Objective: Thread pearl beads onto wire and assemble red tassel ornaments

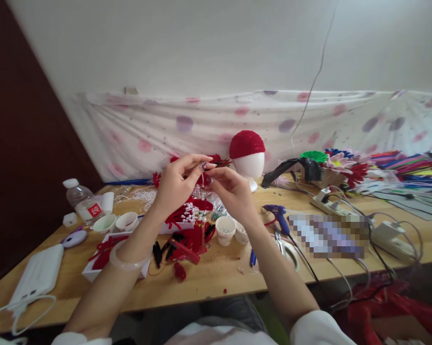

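In the middle of the head view, my left hand (176, 184) and my right hand (233, 189) are raised over the table, fingertips pinched close together. From the left fingertips a thin white strand (203, 179) hangs down; whatever the right fingertips pinch is too small to make out. Beneath them lie sprays of white pearl beads (194, 212) and fuzzy red pieces (192, 239), partly covered by my left wrist. A paper cup (225, 230) stands below my right hand. Behind, a white foam head (250, 166) wears a red cap (247, 144).
On the left are a bottle (84, 201), two cups, a white power bank (38, 273) and a white box (91, 272) of red pieces. A blue glue gun (278, 215), scissors (279, 241), tape and trailing cables lie right. Power strips (336, 211) and colourful stems stand farther right.
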`<state>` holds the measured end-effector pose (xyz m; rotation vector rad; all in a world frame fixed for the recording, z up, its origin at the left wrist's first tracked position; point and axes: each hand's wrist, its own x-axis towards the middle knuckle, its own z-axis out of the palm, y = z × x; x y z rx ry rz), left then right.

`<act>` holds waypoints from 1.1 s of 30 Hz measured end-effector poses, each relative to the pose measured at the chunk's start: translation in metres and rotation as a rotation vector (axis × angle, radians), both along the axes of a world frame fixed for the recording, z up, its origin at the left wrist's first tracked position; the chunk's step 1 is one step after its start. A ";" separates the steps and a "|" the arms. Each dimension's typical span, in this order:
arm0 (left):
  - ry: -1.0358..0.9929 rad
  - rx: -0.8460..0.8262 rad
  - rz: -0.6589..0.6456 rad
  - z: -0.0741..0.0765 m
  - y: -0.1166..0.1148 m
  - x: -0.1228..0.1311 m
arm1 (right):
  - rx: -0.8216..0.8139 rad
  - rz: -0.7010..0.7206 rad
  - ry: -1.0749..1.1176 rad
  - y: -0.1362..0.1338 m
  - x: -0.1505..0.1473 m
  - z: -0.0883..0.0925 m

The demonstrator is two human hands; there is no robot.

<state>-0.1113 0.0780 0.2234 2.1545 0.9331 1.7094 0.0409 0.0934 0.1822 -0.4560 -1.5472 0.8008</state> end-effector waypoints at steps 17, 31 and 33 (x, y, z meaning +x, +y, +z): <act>0.040 0.042 0.045 -0.014 0.010 0.006 | 0.045 -0.032 -0.087 0.010 0.010 -0.010; 0.038 0.049 0.058 -0.016 0.014 0.007 | 0.022 -0.075 -0.090 0.013 0.009 -0.011; 0.028 0.038 0.043 -0.017 0.015 0.007 | 0.021 -0.079 -0.088 0.013 0.010 -0.011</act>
